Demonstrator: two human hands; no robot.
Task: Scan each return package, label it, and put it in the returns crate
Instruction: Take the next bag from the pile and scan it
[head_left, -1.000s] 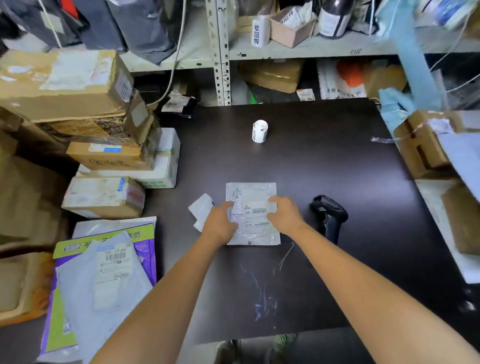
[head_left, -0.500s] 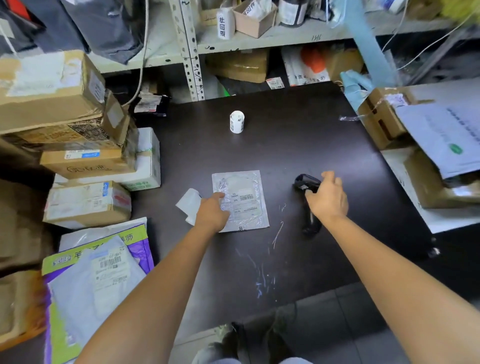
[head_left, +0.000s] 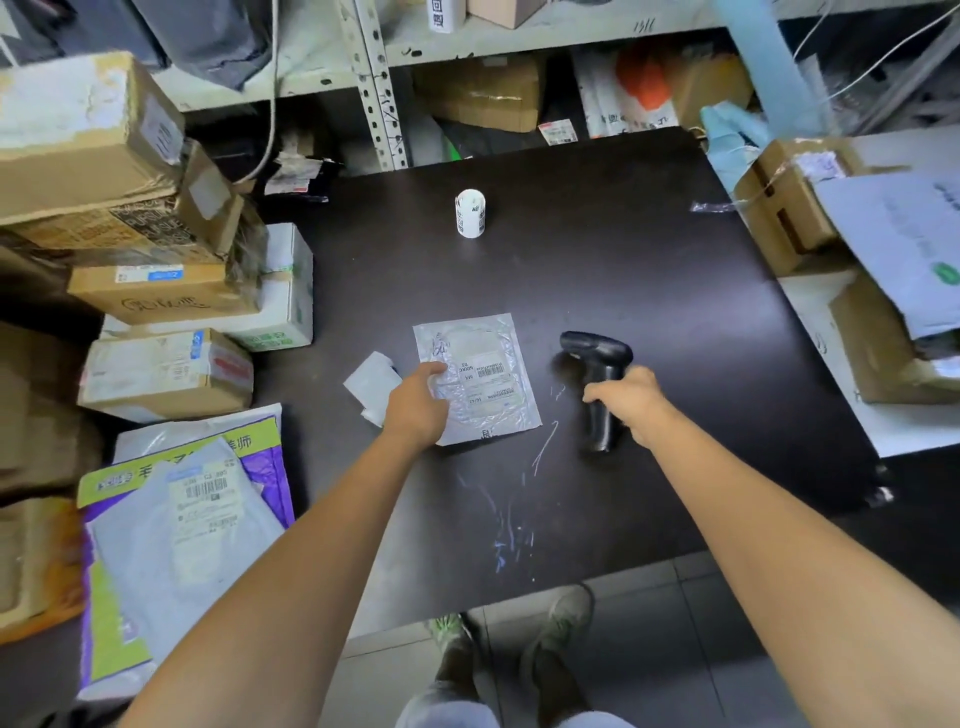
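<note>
Left hand (head_left: 415, 410) presses the package (head_left: 480, 376) flat; right hand (head_left: 631, 402) grips the scanner (head_left: 597, 384): aim squarely at the barcode (head_left: 489, 370).

Dark, scuffed surface (head_left: 623, 270), clear plastic package (head_left: 483, 374) flat near its middle, white paper slips (head_left: 371, 382) just left of it, black scanner (head_left: 597, 358) to its right, white label roll (head_left: 470, 213) upright farther back, stacked cardboard boxes (head_left: 171, 374) crowding the left edge.

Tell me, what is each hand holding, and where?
The right hand grips the scanner by its handle. The left hand just rests on the packet's left edge.
</note>
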